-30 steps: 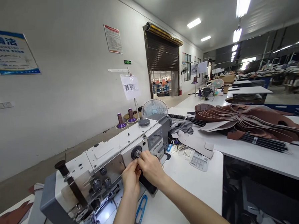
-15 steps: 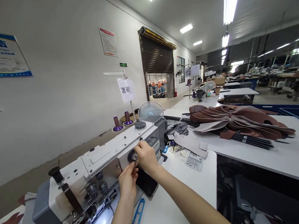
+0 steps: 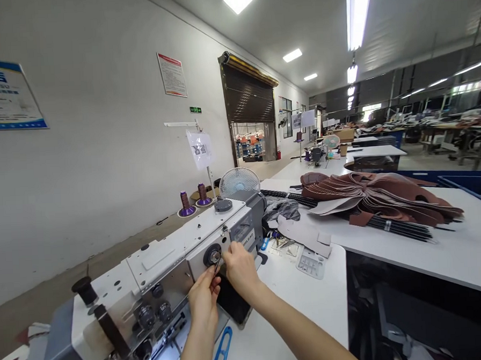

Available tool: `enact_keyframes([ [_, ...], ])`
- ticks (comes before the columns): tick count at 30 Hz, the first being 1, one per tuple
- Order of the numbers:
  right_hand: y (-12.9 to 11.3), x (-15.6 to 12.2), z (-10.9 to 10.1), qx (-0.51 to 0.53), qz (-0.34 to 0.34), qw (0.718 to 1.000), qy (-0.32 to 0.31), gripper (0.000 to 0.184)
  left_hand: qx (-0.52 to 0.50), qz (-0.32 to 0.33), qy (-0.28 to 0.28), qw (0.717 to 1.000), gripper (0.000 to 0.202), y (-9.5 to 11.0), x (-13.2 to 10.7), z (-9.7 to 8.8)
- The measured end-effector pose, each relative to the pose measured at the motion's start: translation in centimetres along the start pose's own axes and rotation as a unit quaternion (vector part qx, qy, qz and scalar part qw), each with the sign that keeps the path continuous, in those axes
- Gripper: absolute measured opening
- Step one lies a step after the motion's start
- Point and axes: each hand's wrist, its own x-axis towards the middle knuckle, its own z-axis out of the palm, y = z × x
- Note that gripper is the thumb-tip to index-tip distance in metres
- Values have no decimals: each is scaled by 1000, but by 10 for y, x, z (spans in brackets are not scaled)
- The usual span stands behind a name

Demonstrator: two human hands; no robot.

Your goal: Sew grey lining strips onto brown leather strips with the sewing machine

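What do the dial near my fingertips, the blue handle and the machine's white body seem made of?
Dial: centre probably metal, silvery and shiny; its black ring could be plastic or coated metal. Blue handle: likely plastic, evenly coloured, smooth-looking. White body: perhaps painted metal, smooth with a soft sheen.

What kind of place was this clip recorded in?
Most likely a sewing workshop or factory floor: an industrial sewing machine stands in front, cones of brown thread sit behind it, and a pile of cut brown pieces lies on the neighbouring worktable.
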Motion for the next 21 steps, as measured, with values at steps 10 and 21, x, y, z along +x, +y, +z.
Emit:
enact_keyframes([
  [10, 1, 2, 1, 7, -14, 1000, -18, 16, -4, -1, -8, 1000, 11, 0, 1, -2],
  [21, 7, 12, -4, -61, 6, 997, -45, 12, 79, -53, -16, 995, 16, -5, 30, -16],
])
